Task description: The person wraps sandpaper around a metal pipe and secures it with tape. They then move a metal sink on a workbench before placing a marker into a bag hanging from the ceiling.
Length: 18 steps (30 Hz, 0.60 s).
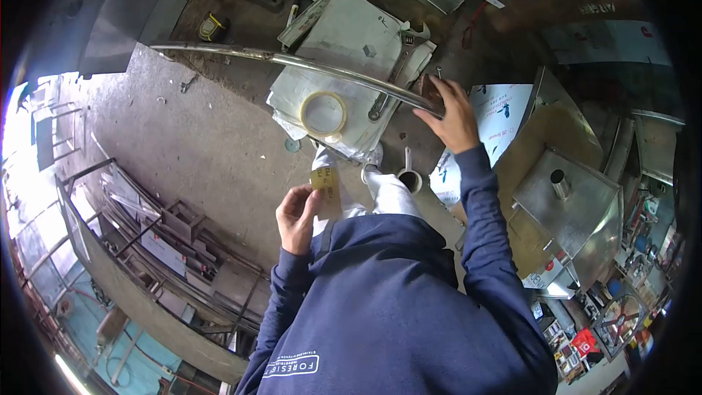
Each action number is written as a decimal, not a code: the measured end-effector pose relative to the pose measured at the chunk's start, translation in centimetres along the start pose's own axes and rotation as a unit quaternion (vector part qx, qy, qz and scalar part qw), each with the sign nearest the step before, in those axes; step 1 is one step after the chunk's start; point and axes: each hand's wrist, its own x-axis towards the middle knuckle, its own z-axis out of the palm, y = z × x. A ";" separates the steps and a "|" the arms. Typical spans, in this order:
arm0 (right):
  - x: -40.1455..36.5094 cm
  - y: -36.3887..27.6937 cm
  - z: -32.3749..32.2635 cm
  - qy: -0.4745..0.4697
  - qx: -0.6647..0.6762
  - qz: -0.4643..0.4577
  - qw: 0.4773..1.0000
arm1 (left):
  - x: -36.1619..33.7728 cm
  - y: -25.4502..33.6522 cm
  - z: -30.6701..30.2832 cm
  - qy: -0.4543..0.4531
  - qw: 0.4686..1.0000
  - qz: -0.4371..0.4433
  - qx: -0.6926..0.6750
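A yellowish printed strip [326, 192], which looks like sandpaper, is pinched between the thumb and fingers of my left hand [296, 218] near my lap. My right hand [455, 118] is closed round a dark brown block [431, 91] at the right end of a long shiny metal tube [322, 67]. The tube crosses over a pile of white sheets [344, 36]. Below the tube, a roll of tape [323, 114] lies on the sheets, and a wrench [393, 77] rests at their right side.
A tape measure [212, 27] lies on the floor at the upper left. A cup with dark contents [409, 180] stands by my leg. Metal boxwork [570, 194] is at the right, and a rack of metal bars [175, 227] at the lower left.
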 end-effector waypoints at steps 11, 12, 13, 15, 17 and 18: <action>-4.2 4.8 -0.7 -0.054 0.051 0.077 0.994 | 3.5 -0.5 6.4 -0.088 0.992 0.063 -0.071; -4.4 4.8 -0.9 -0.059 0.043 0.080 0.994 | 3.6 -0.5 7.2 -0.088 0.992 0.065 -0.061; -4.7 4.8 -1.0 -0.064 0.037 0.084 0.994 | 3.7 -0.7 7.7 -0.096 0.992 0.070 -0.049; -5.8 4.4 -2.0 -0.067 0.039 0.103 0.992 | 4.2 -1.4 8.4 -0.133 0.988 0.070 -0.029; -7.4 4.9 -2.9 -0.066 0.036 0.124 0.989 | 3.7 -0.6 9.9 -0.144 0.988 0.037 -0.045; -8.3 5.4 -3.2 -0.056 0.042 0.125 0.990 | 3.6 -0.4 10.4 -0.151 0.987 -0.001 -0.062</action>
